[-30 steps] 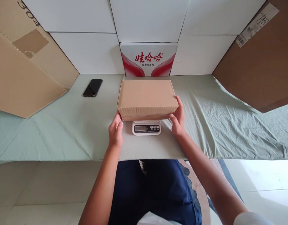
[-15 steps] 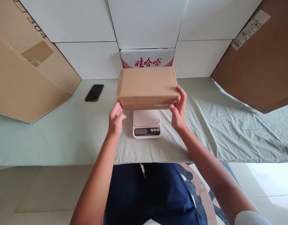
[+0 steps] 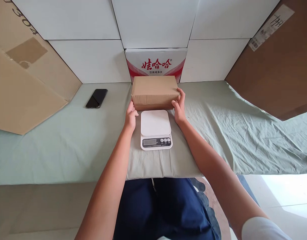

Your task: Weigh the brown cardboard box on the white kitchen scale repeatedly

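Note:
A plain brown cardboard box [image 3: 154, 90] rests on the green cloth just behind a white kitchen scale [image 3: 155, 128]. My left hand [image 3: 131, 116] grips the box's lower left corner. At the right end, my right hand [image 3: 179, 106] holds the box with fingers spread along its side. The scale's platform is bare and its display faces me. Behind the brown box stands a white carton with red print [image 3: 155, 63].
A black phone [image 3: 96, 98] lies on the green cloth [image 3: 68, 140] to the left. Large cardboard sheets lean at the left [image 3: 23, 76] and the right [image 3: 278, 70]. White panels form the back wall. My legs in dark trousers are below the table edge.
The brown box was sitting on the scale; both hands lifted it and moved it away from me, down onto the cloth behind the scale. The scale's platform is now uncovered.

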### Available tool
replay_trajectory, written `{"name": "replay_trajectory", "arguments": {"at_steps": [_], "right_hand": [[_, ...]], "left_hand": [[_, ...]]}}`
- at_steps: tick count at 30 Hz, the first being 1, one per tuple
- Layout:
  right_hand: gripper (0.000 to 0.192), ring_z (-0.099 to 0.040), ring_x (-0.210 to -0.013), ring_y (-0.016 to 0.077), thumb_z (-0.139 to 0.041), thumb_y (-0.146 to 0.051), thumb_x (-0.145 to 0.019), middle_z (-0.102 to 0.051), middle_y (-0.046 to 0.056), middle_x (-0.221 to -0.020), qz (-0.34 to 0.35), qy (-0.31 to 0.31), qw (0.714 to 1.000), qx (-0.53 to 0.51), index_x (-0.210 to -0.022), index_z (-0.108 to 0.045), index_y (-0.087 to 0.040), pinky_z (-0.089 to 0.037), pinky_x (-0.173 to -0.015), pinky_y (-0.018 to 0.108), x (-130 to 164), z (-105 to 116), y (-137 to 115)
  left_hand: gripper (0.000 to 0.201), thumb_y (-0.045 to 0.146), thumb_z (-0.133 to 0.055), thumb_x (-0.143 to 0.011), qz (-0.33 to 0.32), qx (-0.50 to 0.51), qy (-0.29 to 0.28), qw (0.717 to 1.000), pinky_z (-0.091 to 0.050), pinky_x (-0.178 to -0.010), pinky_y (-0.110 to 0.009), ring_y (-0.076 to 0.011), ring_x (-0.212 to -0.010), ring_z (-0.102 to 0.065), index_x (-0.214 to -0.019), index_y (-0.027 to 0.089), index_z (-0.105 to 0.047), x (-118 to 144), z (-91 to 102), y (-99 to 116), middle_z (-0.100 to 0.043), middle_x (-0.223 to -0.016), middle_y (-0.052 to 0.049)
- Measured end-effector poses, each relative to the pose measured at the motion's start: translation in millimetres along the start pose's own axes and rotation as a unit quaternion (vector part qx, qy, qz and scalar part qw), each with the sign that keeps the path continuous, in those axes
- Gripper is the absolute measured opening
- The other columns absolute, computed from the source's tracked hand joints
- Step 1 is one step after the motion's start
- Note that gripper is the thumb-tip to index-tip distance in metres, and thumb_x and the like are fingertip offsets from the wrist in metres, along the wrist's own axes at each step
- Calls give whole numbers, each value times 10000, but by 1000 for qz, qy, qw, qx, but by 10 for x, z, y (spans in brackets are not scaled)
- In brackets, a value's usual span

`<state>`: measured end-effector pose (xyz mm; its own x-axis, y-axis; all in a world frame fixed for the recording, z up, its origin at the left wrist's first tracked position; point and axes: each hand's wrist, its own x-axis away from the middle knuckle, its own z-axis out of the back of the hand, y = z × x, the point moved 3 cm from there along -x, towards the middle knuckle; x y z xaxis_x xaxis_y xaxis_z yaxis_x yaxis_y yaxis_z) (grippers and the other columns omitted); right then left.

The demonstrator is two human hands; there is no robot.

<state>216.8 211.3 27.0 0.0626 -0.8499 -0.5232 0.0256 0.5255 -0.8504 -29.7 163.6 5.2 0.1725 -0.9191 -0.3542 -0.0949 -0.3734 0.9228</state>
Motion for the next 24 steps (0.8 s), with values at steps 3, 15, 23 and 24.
{"name": "replay_trajectory", "arguments": {"at_steps": [3, 15, 23, 24], "right_hand": [[683, -469, -1412, 309, -533, -562, -869, -470, 86, -1525, -6, -20, 1000, -7, -1459, -300, -309, -376, -1205, 578, -45, -22, 40], [892, -136, -1654, 229, -482, -711, -917, -171, -52, -1758, -33, -56, 998, -6, -1631, -30, -423, -104, -1351, 574, 87, 28, 77], [949, -156, -1651, 250, -503, -715, -912, -107, -58, -1775, -36, -98, 994, -3, -1647, 7, -399, -183, -1350, 546, 115, -8, 44], [955, -166, -1649, 256, -501, -719, -911, -100, -53, -1777, -34, -100, 994, -4, -1648, 13, -395, -196, -1346, 547, 117, -12, 31]], "left_hand": [[826, 111, -505, -557, 13, -10, -4, 1000, -434, -1172, -378, -290, -1461, -502, -1365, 240, -617, -5, 26, -2, -650, -1461, -12], [949, 99, -495, -496, 21, -3, -7, 1000, -354, -1251, -342, -263, -1559, -373, -1430, 245, -577, 7, 59, 60, -536, -1583, 14], [865, 104, -502, -502, 31, -25, -1, 999, -442, -1171, -427, -320, -1469, -490, -1348, 243, -618, 15, 47, 78, -602, -1513, -33], [860, 102, -505, -511, 26, -26, -2, 999, -448, -1165, -429, -321, -1463, -495, -1352, 244, -614, 18, 52, 79, -606, -1507, -35]]}}
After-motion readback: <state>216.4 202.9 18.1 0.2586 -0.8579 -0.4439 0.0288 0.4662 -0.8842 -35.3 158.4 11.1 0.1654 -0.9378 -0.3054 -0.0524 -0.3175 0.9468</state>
